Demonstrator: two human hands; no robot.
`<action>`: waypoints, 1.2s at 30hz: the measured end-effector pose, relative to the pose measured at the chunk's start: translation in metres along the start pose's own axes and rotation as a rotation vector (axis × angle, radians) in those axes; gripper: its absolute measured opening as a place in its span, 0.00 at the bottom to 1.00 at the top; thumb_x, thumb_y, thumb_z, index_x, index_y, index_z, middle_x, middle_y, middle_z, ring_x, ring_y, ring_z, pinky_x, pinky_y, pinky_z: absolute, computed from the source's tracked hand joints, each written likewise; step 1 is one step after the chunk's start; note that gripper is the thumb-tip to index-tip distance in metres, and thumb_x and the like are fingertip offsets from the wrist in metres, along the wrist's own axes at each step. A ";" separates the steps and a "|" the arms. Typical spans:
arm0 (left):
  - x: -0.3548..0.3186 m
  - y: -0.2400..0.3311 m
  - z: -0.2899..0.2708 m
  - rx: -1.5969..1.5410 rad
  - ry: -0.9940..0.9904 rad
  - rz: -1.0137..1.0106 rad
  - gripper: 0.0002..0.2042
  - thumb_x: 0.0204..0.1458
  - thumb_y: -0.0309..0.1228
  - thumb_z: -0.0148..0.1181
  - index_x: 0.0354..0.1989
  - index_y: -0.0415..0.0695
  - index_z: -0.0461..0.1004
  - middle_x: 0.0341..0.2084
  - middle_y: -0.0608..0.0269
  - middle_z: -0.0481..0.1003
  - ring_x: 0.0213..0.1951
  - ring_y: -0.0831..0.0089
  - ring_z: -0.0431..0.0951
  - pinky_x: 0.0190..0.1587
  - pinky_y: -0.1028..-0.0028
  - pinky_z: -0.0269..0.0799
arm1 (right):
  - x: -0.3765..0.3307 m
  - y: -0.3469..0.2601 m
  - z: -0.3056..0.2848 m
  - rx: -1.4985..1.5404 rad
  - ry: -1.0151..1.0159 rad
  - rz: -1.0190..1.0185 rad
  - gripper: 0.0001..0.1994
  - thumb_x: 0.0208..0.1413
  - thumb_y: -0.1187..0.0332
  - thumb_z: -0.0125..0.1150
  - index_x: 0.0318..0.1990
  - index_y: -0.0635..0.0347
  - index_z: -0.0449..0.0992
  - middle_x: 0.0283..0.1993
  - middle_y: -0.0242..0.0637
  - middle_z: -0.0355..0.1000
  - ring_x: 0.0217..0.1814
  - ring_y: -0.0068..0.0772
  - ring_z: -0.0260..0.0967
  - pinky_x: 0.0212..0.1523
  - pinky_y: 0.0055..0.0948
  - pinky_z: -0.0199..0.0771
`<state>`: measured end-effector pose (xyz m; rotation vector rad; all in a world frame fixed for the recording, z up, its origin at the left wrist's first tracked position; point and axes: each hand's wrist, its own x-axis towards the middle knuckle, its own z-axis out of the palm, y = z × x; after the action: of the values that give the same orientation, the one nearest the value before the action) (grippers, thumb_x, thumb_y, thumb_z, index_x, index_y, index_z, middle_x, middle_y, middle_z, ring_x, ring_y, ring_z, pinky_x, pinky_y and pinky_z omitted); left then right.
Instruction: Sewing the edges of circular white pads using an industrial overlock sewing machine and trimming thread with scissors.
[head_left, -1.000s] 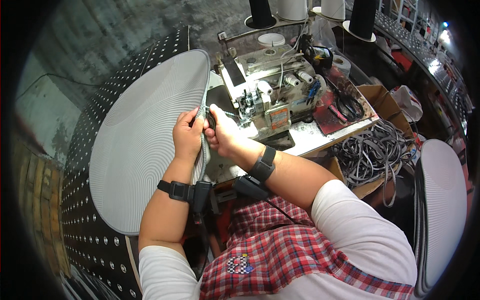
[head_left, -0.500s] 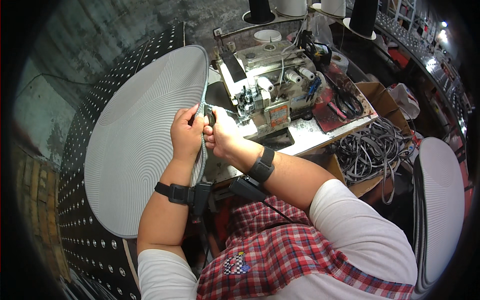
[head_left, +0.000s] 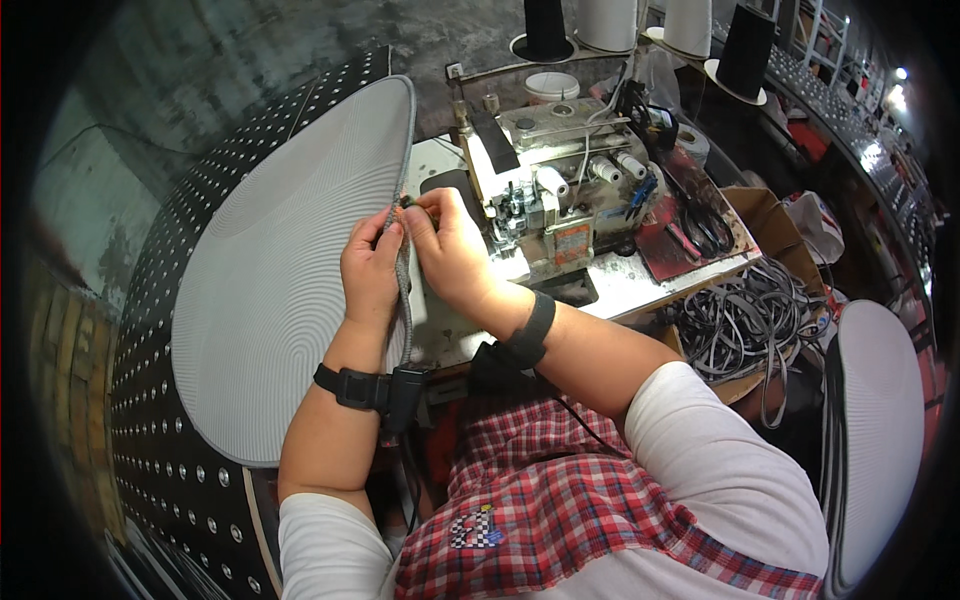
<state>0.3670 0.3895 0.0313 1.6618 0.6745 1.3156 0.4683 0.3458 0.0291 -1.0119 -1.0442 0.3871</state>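
Observation:
A large oval grey mat (head_left: 270,270) with curved ribs and a bound edge stands tilted on my left. My left hand (head_left: 370,265) is closed on its right-hand edge, thumb on the near side. My right hand (head_left: 452,245) is closed at the same edge, fingertips pinched close to my left thumb. Between the right fingers shows the end of a small dark tool (head_left: 408,201); most of it is hidden, so I cannot tell its exact kind. Just right of my hands stands a lit overlock sewing machine (head_left: 560,190) with white thread knobs.
Black-handled scissors (head_left: 706,228) lie on a red board at the table's right. Below, a cardboard box (head_left: 765,215) holds tangled grey binding strips (head_left: 745,320). More grey mats (head_left: 875,430) stand stacked at far right. Thread cones (head_left: 745,50) rise behind the machine. A black studded panel (head_left: 150,380) is behind the mat.
My right hand has moved up along the mat's edge and turned, and the dark tool is now more covered. The strand between mat and machine no longer shows. The view has shifted slightly.

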 end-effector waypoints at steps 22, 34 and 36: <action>-0.441 0.231 -0.287 0.010 1.321 -0.528 0.24 0.41 0.45 0.57 0.45 0.46 0.62 0.38 0.62 0.65 0.33 0.73 0.69 0.32 0.81 0.65 | -0.010 -0.031 -0.047 0.673 -0.513 1.139 0.12 0.46 0.71 0.49 0.37 0.71 0.66 0.31 0.46 0.69 0.31 0.38 0.70 0.36 0.32 0.73; -0.367 0.225 -0.305 0.331 0.981 -0.259 0.22 0.48 0.30 0.44 0.51 0.34 0.54 0.42 0.48 0.64 0.41 0.63 0.67 0.45 0.68 0.63 | -0.036 -0.152 -0.092 -0.188 -0.195 -0.064 0.15 0.40 0.77 0.47 0.40 0.68 0.65 0.33 0.51 0.67 0.38 0.45 0.65 0.39 0.33 0.64; -0.307 0.192 -0.301 0.253 0.793 -0.238 0.22 0.48 0.31 0.44 0.51 0.34 0.54 0.43 0.48 0.64 0.41 0.63 0.67 0.45 0.68 0.63 | -0.047 -0.183 -0.114 -0.067 -0.174 -0.192 0.12 0.42 0.76 0.49 0.38 0.67 0.64 0.28 0.45 0.66 0.32 0.36 0.65 0.35 0.29 0.64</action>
<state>-0.0289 0.1368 0.0699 1.1470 1.5021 1.7579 0.5103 0.1615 0.1427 -0.9395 -1.3074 0.2877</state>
